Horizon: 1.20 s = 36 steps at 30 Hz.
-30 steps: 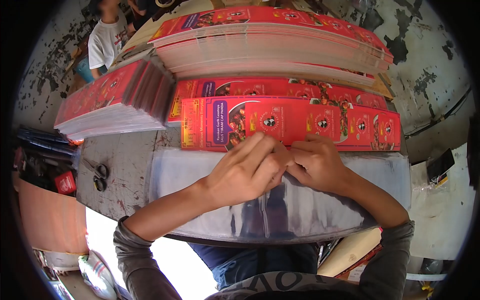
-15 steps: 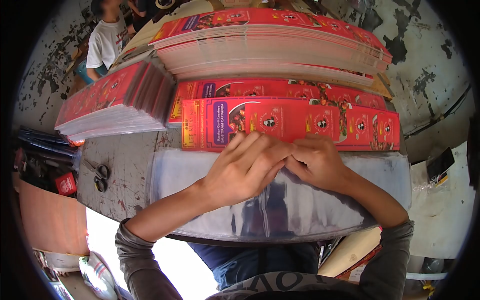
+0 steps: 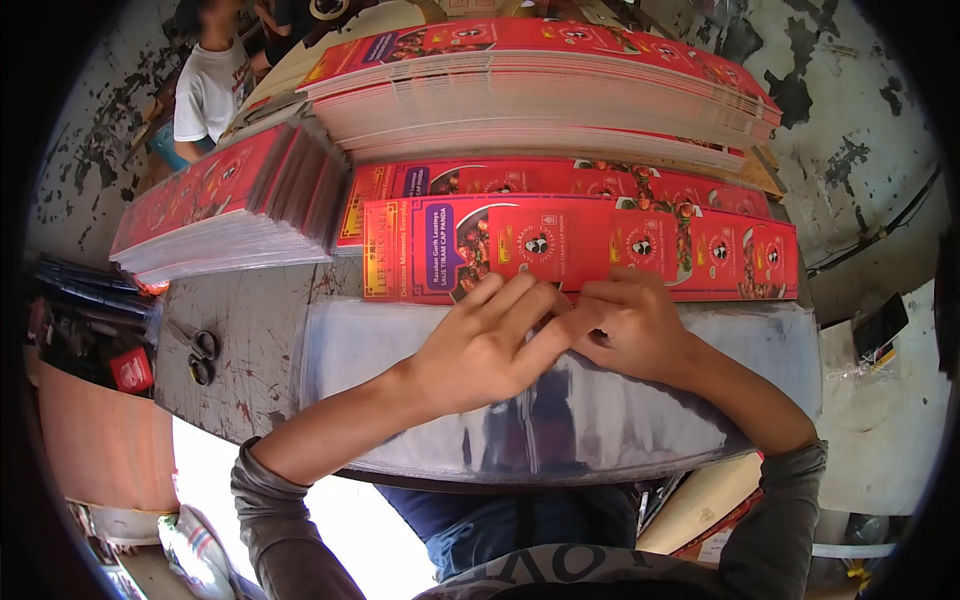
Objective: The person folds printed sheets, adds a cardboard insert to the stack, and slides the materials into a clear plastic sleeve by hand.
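My left hand (image 3: pixel 492 340) rests over the upper edge of a stack of clear plastic sleeves (image 3: pixel 400 440), its fingers curled. Beside it my right hand (image 3: pixel 640 330) is bent inward too, and the fingertips of both hands meet. Whatever lies between those fingers is hidden. Just beyond the knuckles lies a red printed cardboard strip (image 3: pixel 590 240) with a panda logo and food pictures, its lower edge partly covered by my hands. Behind it is another red strip (image 3: pixel 370 205), partly overlapped.
A tall stack of red printed strips (image 3: pixel 540 90) stands at the back. On the left is a pile of strips in plastic (image 3: pixel 230 200). Black scissors (image 3: pixel 203 357) lie on the worn grey table (image 3: pixel 240 300). A person in a white shirt (image 3: pixel 212 90) is at the far left.
My left hand's fingers have shifted slightly, with the index finger now reaching across to the right hand. The right hand's fingers have curled a little differently. The strips and sleeves look unmoved.
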### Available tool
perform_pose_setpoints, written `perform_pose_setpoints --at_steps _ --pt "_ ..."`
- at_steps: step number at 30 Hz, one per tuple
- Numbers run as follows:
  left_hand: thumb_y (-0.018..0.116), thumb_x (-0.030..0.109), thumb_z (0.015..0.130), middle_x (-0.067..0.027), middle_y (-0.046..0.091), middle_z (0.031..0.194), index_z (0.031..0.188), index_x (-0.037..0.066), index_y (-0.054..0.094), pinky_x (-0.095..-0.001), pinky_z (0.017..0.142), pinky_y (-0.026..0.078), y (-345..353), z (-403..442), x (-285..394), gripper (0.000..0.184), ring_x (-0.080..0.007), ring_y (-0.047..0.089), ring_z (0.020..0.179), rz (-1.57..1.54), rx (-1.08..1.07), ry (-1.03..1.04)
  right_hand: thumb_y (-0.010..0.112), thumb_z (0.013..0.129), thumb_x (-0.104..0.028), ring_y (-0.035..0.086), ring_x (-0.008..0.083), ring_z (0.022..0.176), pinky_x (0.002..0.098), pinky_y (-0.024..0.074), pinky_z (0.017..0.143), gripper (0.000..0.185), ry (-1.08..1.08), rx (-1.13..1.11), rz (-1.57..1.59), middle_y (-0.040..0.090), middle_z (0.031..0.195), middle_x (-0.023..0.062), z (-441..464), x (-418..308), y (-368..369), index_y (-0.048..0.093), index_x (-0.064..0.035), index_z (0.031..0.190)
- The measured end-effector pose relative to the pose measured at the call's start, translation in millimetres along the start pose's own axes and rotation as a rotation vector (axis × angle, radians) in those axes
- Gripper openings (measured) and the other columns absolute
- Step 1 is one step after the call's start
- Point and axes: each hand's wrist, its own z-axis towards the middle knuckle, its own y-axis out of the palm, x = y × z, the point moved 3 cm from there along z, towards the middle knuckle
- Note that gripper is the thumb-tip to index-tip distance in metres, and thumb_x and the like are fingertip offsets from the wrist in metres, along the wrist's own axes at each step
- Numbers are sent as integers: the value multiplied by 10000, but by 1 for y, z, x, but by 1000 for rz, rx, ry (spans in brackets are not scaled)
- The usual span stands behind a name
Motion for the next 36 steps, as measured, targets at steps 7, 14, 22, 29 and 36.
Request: perform_pose_setpoints --at_steps 7,14,22,29,36 --pt "587 57 646 -56 441 730 875 26 518 -290 591 441 7 0 7 242 -188 483 683 54 -2 62 708 575 -159 499 191 464 312 405 457 178 -35 -43 -54 511 552 20 -1 -2 -2 555 -69 583" --pt "598 -22 624 -84 463 776 934 20 477 -328 594 437 10 -2 2 336 -220 487 691 -126 98 -19 706 568 -166 507 194 474 314 408 458 189 7 -35 -110 519 564 14 1 -6 -2 540 -76 568" --pt "666 -51 683 -94 589 867 1085 18 350 -358 685 422 -6 -5 -9 516 -238 605 764 -173 54 -117 735 690 -223 378 147 400 300 322 430 365 436 -242 513 417 448 72 5 18 1 477 -29 521" --pt "685 -29 707 -103 621 901 1135 -8 365 -342 697 467 -6 -2 -5 535 -220 644 810 -218 49 -108 733 708 -186 314 59 458 274 250 424 399 492 -391 712 349 453 22 1 35 13 431 -23 506" --pt "688 -24 701 -141 634 907 1154 -21 408 -305 623 510 -3 -2 -9 532 -229 648 779 -270 -17 -90 752 698 -187 348 40 483 258 261 440 348 586 -526 861 394 476 -39 6 37 13 493 -31 526"
